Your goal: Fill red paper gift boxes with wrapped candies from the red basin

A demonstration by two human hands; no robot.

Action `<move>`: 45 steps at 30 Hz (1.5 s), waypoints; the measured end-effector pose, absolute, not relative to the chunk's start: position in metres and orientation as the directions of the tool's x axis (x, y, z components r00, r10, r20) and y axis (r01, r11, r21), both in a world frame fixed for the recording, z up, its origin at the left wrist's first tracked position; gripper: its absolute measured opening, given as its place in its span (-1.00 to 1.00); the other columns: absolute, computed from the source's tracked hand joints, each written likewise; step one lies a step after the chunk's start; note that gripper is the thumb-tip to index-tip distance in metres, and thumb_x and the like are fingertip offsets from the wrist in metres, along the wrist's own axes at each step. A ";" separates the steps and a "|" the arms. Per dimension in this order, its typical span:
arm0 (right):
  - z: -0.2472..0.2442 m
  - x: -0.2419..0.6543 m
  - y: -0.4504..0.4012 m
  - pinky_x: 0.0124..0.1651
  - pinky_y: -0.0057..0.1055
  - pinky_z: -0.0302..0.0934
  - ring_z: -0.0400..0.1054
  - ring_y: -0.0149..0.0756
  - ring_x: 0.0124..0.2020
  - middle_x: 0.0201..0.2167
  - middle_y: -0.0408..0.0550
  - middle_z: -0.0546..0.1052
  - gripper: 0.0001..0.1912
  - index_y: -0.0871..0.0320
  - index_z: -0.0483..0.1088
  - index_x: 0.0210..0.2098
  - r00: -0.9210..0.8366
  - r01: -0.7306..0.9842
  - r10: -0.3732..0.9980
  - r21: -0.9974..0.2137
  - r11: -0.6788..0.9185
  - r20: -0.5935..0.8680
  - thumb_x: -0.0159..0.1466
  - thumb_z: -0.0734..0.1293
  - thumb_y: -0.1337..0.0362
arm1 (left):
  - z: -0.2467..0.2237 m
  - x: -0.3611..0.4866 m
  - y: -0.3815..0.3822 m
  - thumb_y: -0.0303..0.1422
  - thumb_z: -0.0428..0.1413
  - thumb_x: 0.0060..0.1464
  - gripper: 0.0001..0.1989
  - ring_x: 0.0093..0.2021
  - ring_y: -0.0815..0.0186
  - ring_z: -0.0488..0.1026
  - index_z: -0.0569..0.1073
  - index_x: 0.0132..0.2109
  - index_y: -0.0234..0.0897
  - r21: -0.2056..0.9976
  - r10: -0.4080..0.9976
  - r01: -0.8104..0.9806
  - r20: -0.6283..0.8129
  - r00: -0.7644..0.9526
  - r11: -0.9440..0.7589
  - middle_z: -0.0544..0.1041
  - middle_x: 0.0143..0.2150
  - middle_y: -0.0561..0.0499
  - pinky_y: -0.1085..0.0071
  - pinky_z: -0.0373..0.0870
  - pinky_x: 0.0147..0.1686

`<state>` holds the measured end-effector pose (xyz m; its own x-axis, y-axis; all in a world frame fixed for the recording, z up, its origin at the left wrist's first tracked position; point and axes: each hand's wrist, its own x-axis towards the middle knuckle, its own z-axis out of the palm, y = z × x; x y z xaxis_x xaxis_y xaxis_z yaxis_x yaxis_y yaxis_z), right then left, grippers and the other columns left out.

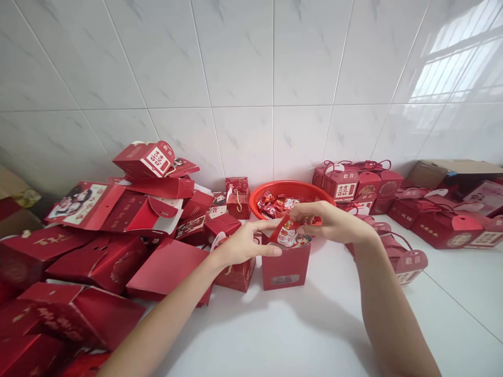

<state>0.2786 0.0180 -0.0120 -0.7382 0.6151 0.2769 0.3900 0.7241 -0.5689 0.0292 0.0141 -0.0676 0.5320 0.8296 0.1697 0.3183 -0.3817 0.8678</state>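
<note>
A red box (285,267) with a small window in its front stands upright, its top open. My left hand (247,243) holds the box's left upper edge between thumb and fingers. Over the opening, my right hand (330,222) pinches a red printed packet (288,234), whose lower part sits at the box's mouth. Just behind is a red plastic basket (291,186) with wrapped sweets (277,205) in it, partly hidden by my right hand.
Many red boxes (168,269) are heaped on the left. Handled red boxes (369,183) stand at the right, with a cardboard box (456,167) behind them. A tiled wall (243,57) rises behind the white surface (275,335).
</note>
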 end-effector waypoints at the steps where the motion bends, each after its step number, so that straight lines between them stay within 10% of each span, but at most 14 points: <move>1: -0.011 0.279 0.018 -0.28 -0.43 0.24 0.34 -0.33 -0.32 -0.33 -0.09 0.48 -0.94 0.16 0.38 -0.25 -0.743 0.391 0.611 -0.563 0.728 0.273 0.29 0.27 0.35 | -0.068 0.029 0.014 -0.18 0.39 -0.07 -0.37 0.22 0.08 0.43 0.49 0.18 -0.06 0.868 0.828 0.320 0.167 0.535 -0.381 0.49 0.23 -0.04 0.21 0.40 0.16; 23: -0.018 0.247 0.014 -0.39 -0.45 0.07 0.35 -0.36 -0.42 -0.39 -0.11 0.56 -0.80 0.16 0.49 -0.34 -0.756 0.577 0.652 -0.406 0.708 0.063 0.15 0.29 0.54 | -0.056 0.038 0.017 -0.21 0.29 0.03 -0.53 0.14 0.11 0.45 0.54 0.12 -0.14 0.824 0.752 0.350 0.132 0.645 -0.445 0.57 0.11 -0.04 0.25 0.33 0.15; 36: -0.024 0.288 0.044 -0.47 -0.52 0.17 0.26 -0.45 -0.52 -0.49 -0.15 0.47 -0.77 0.25 0.51 -0.21 -0.794 0.355 0.608 -0.797 0.489 0.019 0.20 0.35 0.23 | -0.041 0.065 0.051 -0.32 0.34 -0.09 -0.55 -0.05 0.12 0.55 0.62 0.02 -0.20 0.930 0.655 0.269 -0.040 0.754 -0.252 0.65 -0.08 -0.04 0.26 0.47 -0.07; 45: -0.029 0.276 0.045 -0.53 -0.52 0.08 0.16 -0.49 -0.62 -0.63 -0.25 0.36 -0.82 0.25 0.48 -0.31 -0.807 0.380 0.582 -0.842 0.383 -0.099 0.13 0.26 0.36 | -0.046 0.062 0.043 -0.35 0.36 -0.14 -0.53 -0.05 0.06 0.58 0.61 0.00 -0.28 0.932 0.715 0.238 0.031 0.698 -0.273 0.65 -0.04 -0.11 0.27 0.52 -0.11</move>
